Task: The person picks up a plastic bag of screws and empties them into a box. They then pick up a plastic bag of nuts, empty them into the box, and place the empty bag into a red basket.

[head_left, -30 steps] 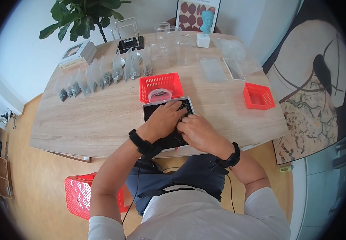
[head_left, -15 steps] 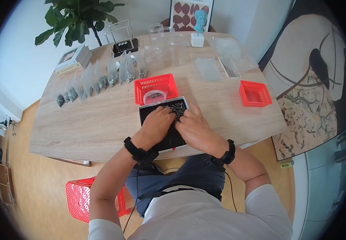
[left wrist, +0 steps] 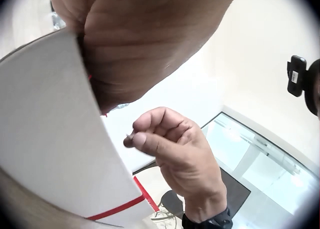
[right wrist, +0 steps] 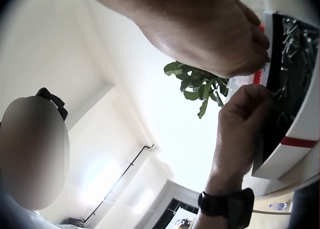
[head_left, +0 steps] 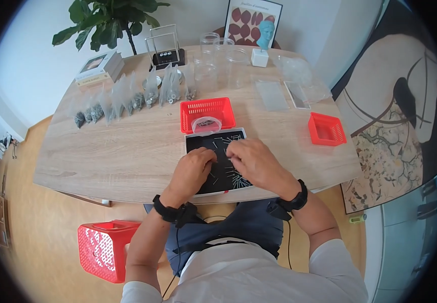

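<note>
A shallow white box (head_left: 188,151) with a black inside holds scattered metal screws (head_left: 239,181), densest along its right side. Over its left part, my left hand (head_left: 190,170) has thumb and fingertips together at a screw (right wrist: 278,93), seen in the right wrist view. My right hand (head_left: 259,160) is above the box's right side; in the left wrist view this hand (left wrist: 182,154) pinches a small metallic piece, mostly hidden, between thumb and forefinger. A round clear container (head_left: 207,124) with screws inside stands at the box's back edge, against a red basket (head_left: 208,108).
Behind on the left stand several bags of hardware (head_left: 151,96), books (head_left: 99,68) and a ball cradle (head_left: 168,56). Clear jars (head_left: 237,70), a bust (head_left: 265,36), flat clear packs (head_left: 272,95) and another red basket (head_left: 327,129) are farther right. A red stool (head_left: 102,252) is below left.
My hands, earlier close together over the box's middle, have drawn apart; the left is now nearer the box's left side, and more screws show between and below them. The head view has shifted slightly.
</note>
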A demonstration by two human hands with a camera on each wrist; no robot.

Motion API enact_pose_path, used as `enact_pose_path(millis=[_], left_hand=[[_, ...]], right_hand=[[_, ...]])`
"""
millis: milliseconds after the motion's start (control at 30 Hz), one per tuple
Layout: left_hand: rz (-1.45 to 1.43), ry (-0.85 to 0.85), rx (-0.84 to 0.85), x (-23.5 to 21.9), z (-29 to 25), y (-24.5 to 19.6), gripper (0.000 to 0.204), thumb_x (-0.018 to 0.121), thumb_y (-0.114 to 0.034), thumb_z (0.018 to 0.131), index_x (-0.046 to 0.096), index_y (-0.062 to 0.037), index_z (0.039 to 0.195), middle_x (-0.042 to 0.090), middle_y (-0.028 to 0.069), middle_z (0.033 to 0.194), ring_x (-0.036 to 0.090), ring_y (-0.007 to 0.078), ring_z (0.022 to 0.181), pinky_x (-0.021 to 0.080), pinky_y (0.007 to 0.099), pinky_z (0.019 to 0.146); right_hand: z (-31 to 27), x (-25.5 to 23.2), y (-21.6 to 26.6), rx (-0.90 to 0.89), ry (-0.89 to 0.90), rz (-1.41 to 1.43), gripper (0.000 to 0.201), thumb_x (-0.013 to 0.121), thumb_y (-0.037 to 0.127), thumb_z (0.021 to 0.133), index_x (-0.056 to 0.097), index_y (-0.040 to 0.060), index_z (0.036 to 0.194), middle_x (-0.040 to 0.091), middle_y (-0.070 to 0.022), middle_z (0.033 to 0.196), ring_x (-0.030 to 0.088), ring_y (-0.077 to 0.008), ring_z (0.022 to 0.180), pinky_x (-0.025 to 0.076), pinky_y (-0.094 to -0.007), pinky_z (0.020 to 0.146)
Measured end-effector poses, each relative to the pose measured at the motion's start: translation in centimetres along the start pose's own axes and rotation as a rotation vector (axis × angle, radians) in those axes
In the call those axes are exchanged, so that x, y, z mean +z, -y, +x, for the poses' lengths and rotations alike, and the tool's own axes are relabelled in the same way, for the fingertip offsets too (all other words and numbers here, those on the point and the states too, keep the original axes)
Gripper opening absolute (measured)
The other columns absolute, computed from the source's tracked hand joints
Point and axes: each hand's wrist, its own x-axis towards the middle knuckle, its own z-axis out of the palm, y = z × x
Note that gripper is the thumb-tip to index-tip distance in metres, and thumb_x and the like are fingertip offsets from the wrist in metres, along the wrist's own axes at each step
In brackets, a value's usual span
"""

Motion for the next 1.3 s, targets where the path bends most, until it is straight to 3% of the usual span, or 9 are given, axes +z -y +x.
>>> enact_pose_path(millis=[333, 433, 467, 533, 600, 767, 900, 1133, 1300], left_hand=[[-0.033, -0.086, -0.015, 0.6, -0.4, 0.0, 0.013, 0.068, 0.0, 0.09, 0.069, -0.0007, 0.103, 0.07, 0.0175, 0.1, 0.067, 0.04, 0.098, 0.054, 0.046, 0.085], [-0.084, -0.132, -0.033, 0.5, -0.7, 0.1, 0.011, 0.068, 0.002, 0.092, 0.069, 0.0001, 0.103, 0.071, 0.0157, 0.1, 0.07, 0.035, 0.094, 0.055, 0.0415, 0.085], [-0.237, -0.157, -0.107, 0.3, -0.8, -0.1, 0.01, 0.068, 0.003, 0.094, 0.068, 0.0003, 0.103, 0.071, 0.0118, 0.097, 0.07, 0.0273, 0.091, 0.055, 0.037, 0.083], [-0.395, -0.179, -0.185, 0.3, -0.9, -0.1, 0.008, 0.067, 0.004, 0.096, 0.067, 0.0005, 0.103, 0.071, 0.0079, 0.095, 0.069, 0.0196, 0.087, 0.054, 0.0325, 0.081], [-0.652, -0.217, -0.299, 0.2, -0.9, 0.1, 0.011, 0.065, 0.006, 0.097, 0.066, 0.0026, 0.107, 0.073, 0.0094, 0.096, 0.071, 0.0165, 0.089, 0.055, 0.0312, 0.082], [-0.628, -0.185, -0.28, -0.4, -0.6, -1.4, 0.014, 0.066, 0.006, 0.097, 0.064, 0.0033, 0.11, 0.071, 0.007, 0.095, 0.068, 0.0124, 0.09, 0.055, 0.0293, 0.082], [-0.553, -0.289, -0.299, -0.4, -0.6, -1.4, 0.022, 0.067, 0.007, 0.097, 0.064, 0.0007, 0.117, 0.066, 0.0015, 0.102, 0.063, 0.0078, 0.091, 0.051, 0.0254, 0.081], [-0.435, -0.331, -0.299, -0.6, -0.9, -1.5, 0.025, 0.068, 0.009, 0.094, 0.064, 0.0008, 0.118, 0.067, 0.0032, 0.103, 0.066, 0.0106, 0.091, 0.053, 0.0277, 0.08], [-0.064, -0.456, -0.112, -2.4, 0.8, -1.3, 0.025, 0.07, 0.007, 0.091, 0.065, 0.0024, 0.115, 0.065, 0.0122, 0.097, 0.067, 0.0206, 0.082, 0.053, 0.0329, 0.076]], right_hand=[[7.8, 1.5, -1.1, -0.095, -0.395, -0.058, 0.013, 0.07, 0.007, 0.094, 0.065, 0.0017, 0.104, 0.07, -0.0175, 0.095, 0.066, -0.0389, 0.091, 0.051, -0.0457, 0.081], [6.9, 0.8, -0.1, -0.031, -0.37, -0.037, 0.012, 0.071, 0.01, 0.094, 0.068, 0.001, 0.101, 0.071, -0.0167, 0.093, 0.067, -0.0372, 0.09, 0.052, -0.0452, 0.08], [6.1, 0.5, 0.3, -0.034, -0.364, -0.036, 0.012, 0.071, 0.01, 0.094, 0.068, 0.001, 0.101, 0.071, -0.0167, 0.093, 0.067, -0.0372, 0.09, 0.052, -0.0452, 0.08], [4.1, 0.0, 1.1, 0.129, -0.101, 0.073, 0.012, 0.072, 0.014, 0.094, 0.069, 0.0021, 0.094, 0.069, -0.0157, 0.085, 0.067, -0.0369, 0.085, 0.051, -0.046, 0.076], [2.9, 0.3, 1.2, 0.095, -0.074, 0.107, 0.015, 0.074, 0.016, 0.093, 0.07, 0.0015, 0.092, 0.068, -0.0154, 0.083, 0.067, -0.0357, 0.082, 0.051, -0.0458, 0.073], [2.0, 0.6, 0.6, -0.025, -0.108, 0.072, 0.018, 0.076, 0.017, 0.091, 0.069, 0.0001, 0.088, 0.067, -0.0157, 0.081, 0.067, -0.0331, 0.076, 0.051, -0.0452, 0.07], [2.5, 0.3, 0.7, 0.142, -0.103, 0.192, 0.015, 0.076, 0.013, 0.09, 0.071, -0.0013, 0.09, 0.068, -0.0155, 0.083, 0.066, -0.031, 0.076, 0.051, -0.0423, 0.072], [6.3, 1.9, -1.6, 0.061, -0.352, 0.083, 0.017, 0.072, 0.014, 0.094, 0.066, -0.0008, 0.087, 0.068, -0.0184, 0.083, 0.067, -0.0393, 0.084, 0.051, -0.0486, 0.076], [3.9, 1.0, -0.2, 0.104, -0.246, 0.098, 0.016, 0.072, 0.014, 0.094, 0.068, -0.0007, 0.088, 0.068, -0.0189, 0.085, 0.067, -0.039, 0.084, 0.051, -0.0489, 0.076]])
